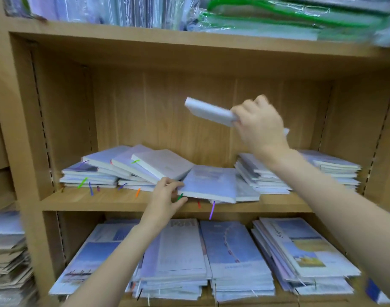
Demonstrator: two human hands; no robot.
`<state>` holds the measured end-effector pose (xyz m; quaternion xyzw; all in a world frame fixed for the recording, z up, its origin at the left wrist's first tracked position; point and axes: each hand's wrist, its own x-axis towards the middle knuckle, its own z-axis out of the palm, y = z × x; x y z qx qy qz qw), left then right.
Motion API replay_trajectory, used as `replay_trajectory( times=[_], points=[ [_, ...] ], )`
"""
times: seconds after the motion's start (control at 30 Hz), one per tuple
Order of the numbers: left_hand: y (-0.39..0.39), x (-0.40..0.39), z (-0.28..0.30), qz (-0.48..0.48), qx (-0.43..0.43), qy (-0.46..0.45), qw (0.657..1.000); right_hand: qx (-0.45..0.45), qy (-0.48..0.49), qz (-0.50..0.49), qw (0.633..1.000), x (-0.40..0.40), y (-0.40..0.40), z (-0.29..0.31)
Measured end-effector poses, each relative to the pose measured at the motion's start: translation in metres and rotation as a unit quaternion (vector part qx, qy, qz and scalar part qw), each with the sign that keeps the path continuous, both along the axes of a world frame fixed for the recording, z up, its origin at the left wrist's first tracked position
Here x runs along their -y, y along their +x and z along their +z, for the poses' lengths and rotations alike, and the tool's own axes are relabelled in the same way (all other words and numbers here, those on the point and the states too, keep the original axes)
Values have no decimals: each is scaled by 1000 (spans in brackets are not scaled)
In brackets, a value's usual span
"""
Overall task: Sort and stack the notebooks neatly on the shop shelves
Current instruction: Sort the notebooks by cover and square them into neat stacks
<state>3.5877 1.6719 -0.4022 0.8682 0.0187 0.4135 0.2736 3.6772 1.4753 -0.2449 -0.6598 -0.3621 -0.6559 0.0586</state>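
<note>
1. Pale lilac notebook (208,111), lifted: we hold it in the air above the middle shelf (123,201), tilted, spine end pointing up and left. We judge it is raised clear so that it can be moved to the pile it belongs with.
2. Right hand (259,127): fingers curled round the near end of the lifted notebook, thumb under, gripping it firmly.
3. Blue-covered notebook (209,182), lying flat at the shelf's front edge, slightly overhanging, between the two piles. We judge it is the next one to be straightened.
4. Left hand (167,196): fingers (177,185) partly curled, pinching the left edge of the blue-covered notebook, thumb below; a narrow grip, not a full grasp.
5. Slumped pile (123,169), left of the middle shelf: upper notebooks slid and leaning rightwards, coloured ribbon markers (91,188) hanging over the edge. Unsorted, in our judgement.
6. Right pile (262,176): flatter, fanned at the edges.
7. Lower shelf (234,303): larger notebooks in rows of stacks.
8. Upper shelf (145,38): plastic-wrapped stock, blurred.
</note>
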Motion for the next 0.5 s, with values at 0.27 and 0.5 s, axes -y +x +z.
replay_trajectory(
  times=[0.27, 0.5],
  points=[
    [-8, -16, -9, -4, 8, -63, 998, -608, -275, 103, 737, 4, 7, -71],
    [5, 3, -18, -34, 3, -75, 997, -623, -289, 109, 719, 49, 26, -103]
  ],
)
